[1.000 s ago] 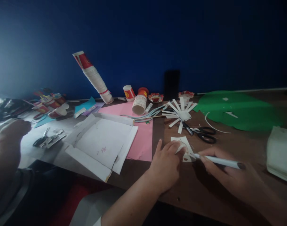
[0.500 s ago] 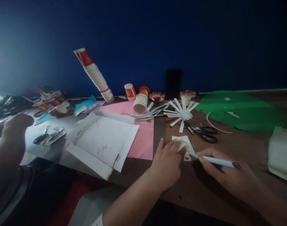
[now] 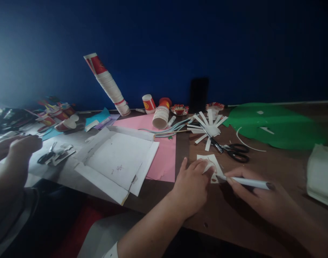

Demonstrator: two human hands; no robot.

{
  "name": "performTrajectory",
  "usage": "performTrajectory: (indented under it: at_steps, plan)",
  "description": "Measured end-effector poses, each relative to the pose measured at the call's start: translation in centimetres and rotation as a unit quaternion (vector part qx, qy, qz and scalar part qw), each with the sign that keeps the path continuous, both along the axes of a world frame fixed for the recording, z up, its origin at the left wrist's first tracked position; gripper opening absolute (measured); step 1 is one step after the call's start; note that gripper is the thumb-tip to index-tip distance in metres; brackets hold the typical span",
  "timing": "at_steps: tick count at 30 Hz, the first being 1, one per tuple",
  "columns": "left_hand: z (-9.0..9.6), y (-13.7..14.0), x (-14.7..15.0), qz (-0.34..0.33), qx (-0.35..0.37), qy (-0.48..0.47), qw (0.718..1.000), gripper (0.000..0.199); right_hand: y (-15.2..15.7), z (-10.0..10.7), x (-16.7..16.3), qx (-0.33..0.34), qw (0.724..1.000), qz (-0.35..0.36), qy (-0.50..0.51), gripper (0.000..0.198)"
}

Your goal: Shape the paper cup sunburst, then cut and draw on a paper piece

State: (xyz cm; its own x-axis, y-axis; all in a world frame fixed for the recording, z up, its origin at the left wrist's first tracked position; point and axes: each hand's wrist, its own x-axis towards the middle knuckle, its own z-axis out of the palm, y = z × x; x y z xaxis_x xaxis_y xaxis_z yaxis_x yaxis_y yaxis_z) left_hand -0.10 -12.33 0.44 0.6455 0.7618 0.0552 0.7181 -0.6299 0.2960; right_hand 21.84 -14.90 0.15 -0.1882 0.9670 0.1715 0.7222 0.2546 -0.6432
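Observation:
My left hand lies on the table with its fingertips holding a small white paper cutout down. Beneath the cutout is a cream paper piece with a curved reddish-brown line and a small dark patch on it. The left thumb is mostly hidden. Pinched in my right hand is a white pen, its tip touching or close to the cream paper's right edge. Just beyond, black-handled scissors lie beside a white paper strip burst.
Left of my hands sit an open white box lid and pink paper. Paper cup stacks stand at the back. A green sheet and a whitish block lie right. Another person's hands are at far left.
The other person's hands at far left have shifted right and come lower, with a thin item showing there. My hands and the pen have hardly moved.

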Motion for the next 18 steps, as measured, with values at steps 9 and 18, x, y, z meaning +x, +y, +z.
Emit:
performTrajectory:
  at_steps: [9,18]
  plan:
    - [0.10,0.18,0.01,-0.002,0.005,0.003,1.000,0.045,0.19,-0.14,-0.40,-0.019,1.000,0.003,0.016,0.027]
    - [-0.23,0.07,-0.03,-0.003,0.016,0.000,1.000,0.044,0.23,-0.26,-0.28,-0.033,0.999,-0.004,0.013,0.029]
